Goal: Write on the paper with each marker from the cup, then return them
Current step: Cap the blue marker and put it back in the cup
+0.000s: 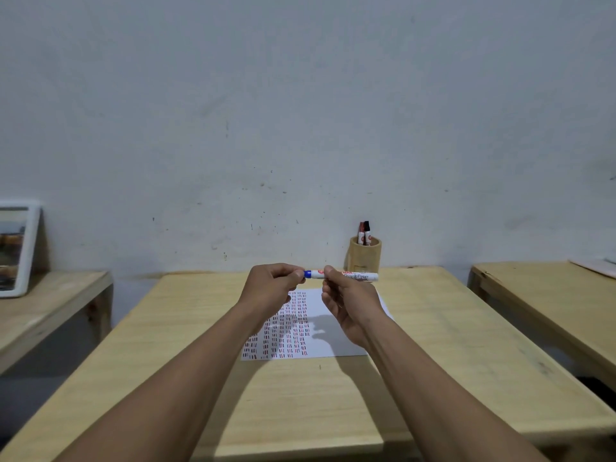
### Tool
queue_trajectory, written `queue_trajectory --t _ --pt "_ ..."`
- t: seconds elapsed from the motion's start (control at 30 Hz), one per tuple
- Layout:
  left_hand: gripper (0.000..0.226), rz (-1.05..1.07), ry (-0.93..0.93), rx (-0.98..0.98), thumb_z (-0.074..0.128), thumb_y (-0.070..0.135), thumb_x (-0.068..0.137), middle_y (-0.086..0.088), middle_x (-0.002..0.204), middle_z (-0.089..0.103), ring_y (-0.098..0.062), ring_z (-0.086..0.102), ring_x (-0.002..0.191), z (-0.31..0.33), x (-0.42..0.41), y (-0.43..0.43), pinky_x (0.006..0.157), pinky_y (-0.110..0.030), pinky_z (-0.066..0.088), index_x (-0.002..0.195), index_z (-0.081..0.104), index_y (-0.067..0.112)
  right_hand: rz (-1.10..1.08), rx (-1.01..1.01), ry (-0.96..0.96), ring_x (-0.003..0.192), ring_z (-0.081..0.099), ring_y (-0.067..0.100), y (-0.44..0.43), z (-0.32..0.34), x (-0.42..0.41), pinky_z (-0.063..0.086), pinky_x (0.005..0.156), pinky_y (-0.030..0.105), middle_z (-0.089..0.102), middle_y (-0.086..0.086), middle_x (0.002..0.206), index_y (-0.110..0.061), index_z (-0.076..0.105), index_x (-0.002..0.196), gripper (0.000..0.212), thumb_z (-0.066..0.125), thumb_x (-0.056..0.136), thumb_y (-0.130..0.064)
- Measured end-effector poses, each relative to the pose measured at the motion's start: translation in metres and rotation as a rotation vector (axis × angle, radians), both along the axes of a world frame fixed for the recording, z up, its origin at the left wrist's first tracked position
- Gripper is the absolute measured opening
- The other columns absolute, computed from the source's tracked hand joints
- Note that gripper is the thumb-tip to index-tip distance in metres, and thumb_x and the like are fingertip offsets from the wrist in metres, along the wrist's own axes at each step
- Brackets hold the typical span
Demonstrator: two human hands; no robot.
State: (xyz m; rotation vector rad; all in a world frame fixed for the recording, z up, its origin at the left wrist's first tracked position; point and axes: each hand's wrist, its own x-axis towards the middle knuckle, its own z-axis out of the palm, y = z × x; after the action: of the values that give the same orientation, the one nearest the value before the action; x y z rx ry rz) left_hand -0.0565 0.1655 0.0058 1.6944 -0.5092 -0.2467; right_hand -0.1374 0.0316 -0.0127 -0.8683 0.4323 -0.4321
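Observation:
A white marker with a blue cap end [346, 275] is held level above the wooden table [186, 328], between both hands. My left hand [271, 288] pinches the blue cap end; whether the cap is on or off I cannot tell. My right hand [346, 305] grips the white barrel near its middle. Below them lies a white paper [333, 341] covered with rows of short red and dark dashes on its left half. A bamboo cup [365, 256] stands at the table's far edge by the wall, with a red marker and a black marker [365, 232] upright in it.
A second wooden table [550, 301] stands to the right, with a flat white sheet at its far corner. On a lower table to the left, a white-framed picture [15, 248] leans against the wall. A grey wall runs right behind the tables.

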Motion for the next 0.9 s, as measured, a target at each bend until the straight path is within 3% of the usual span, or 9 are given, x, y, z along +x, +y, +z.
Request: queue_trajectory --t 0.13,0.23,0.27,0.37,0.4,0.57,0.67,0.8,0.9 --pt "0.012 0.027 -0.097 0.028 0.067 0.021 0.093 -0.006 0.095 0.077 -0.018 0.061 0.081 -0.003 -0.003 -0.008 0.083 -0.045 0.057 0.095 0.079 0.02 -0.18 0.025 0.038 0.059 0.066 0.014 0.006 0.004 0.006 0.06 0.055 0.021 0.067 0.013 0.076 0.011 0.059 0.124 0.045 0.077 0.085 -0.003" --pt "0.013 0.057 -0.175 0.05 0.067 0.022 0.092 -0.004 0.085 0.075 -0.013 0.054 0.061 -0.001 -0.007 -0.017 0.065 -0.038 0.051 0.094 0.079 0.021 -0.277 -0.077 0.037 0.063 0.063 0.018 0.002 0.003 0.007 0.06 0.062 0.025 0.065 0.014 0.081 -0.014 0.011 0.154 0.093 0.073 0.086 0.0" --pt "0.013 0.069 -0.201 0.057 0.066 0.022 0.092 -0.001 0.08 0.073 -0.009 0.05 0.054 0.0 -0.008 -0.02 0.058 -0.03 0.045 0.094 0.079 0.02 -0.276 -0.15 0.044 0.064 0.061 0.018 0.002 0.005 0.005 0.06 0.064 0.026 0.064 0.013 0.08 -0.019 0.011 0.155 0.091 0.07 0.087 -0.002" --pt "0.014 0.099 -0.276 0.07 0.065 0.022 0.092 0.004 0.076 0.071 -0.005 0.049 0.05 0.009 -0.01 -0.029 0.05 -0.019 0.038 0.094 0.079 0.02 -0.224 -0.435 0.163 0.064 0.06 0.018 -0.004 0.009 0.004 0.061 0.065 0.03 0.062 0.01 0.082 -0.005 0.057 0.129 0.034 0.057 0.097 -0.011" --pt "0.014 0.099 -0.295 0.076 0.065 0.022 0.092 0.004 0.078 0.072 -0.006 0.051 0.053 0.013 -0.01 -0.032 0.049 -0.016 0.038 0.094 0.079 0.02 -0.197 -0.506 0.199 0.065 0.061 0.018 -0.007 0.011 0.003 0.06 0.065 0.031 0.062 0.01 0.083 -0.005 0.063 0.121 0.026 0.052 0.098 -0.013" --pt "0.013 0.06 -0.354 0.107 0.065 0.024 0.092 0.002 0.079 0.07 -0.009 0.052 0.06 0.031 -0.004 -0.053 0.054 -0.02 0.038 0.092 0.078 0.02 -0.133 -0.878 0.35 0.071 0.067 0.021 -0.031 0.023 -0.002 0.056 0.057 0.03 0.069 0.014 0.093 -0.01 0.06 0.108 0.018 0.053 0.091 -0.011" --pt "0.019 0.04 -0.348 0.118 0.061 0.031 0.095 0.004 0.075 0.067 -0.013 0.051 0.056 0.037 0.0 -0.07 0.052 -0.022 0.037 0.091 0.077 0.021 -0.157 -0.995 0.395 0.068 0.068 0.022 -0.051 0.03 -0.001 0.057 0.056 0.031 0.073 0.015 0.092 -0.011 0.061 0.105 0.013 0.058 0.094 -0.018" --pt "0.028 0.059 -0.27 0.091 0.048 0.033 0.099 0.002 0.092 0.075 -0.024 0.069 0.091 0.031 0.013 -0.1 0.084 -0.035 0.051 0.097 0.072 0.019 -0.201 -0.991 0.343 0.059 0.06 0.02 -0.083 0.038 0.003 0.049 0.046 0.021 0.068 0.007 0.077 -0.013 0.063 0.104 0.012 0.057 0.098 -0.021" --pt "0.024 0.066 -0.237 0.14 0.048 0.032 0.099 -0.002 0.106 0.074 -0.026 0.068 0.099 0.01 0.028 -0.125 0.088 -0.036 0.05 0.108 0.067 0.022 -0.269 -1.036 0.318 0.068 0.06 0.021 -0.109 0.04 0.019 0.056 0.066 0.036 0.065 -0.003 0.075 -0.019 0.073 0.103 0.021 0.063 0.094 -0.035"
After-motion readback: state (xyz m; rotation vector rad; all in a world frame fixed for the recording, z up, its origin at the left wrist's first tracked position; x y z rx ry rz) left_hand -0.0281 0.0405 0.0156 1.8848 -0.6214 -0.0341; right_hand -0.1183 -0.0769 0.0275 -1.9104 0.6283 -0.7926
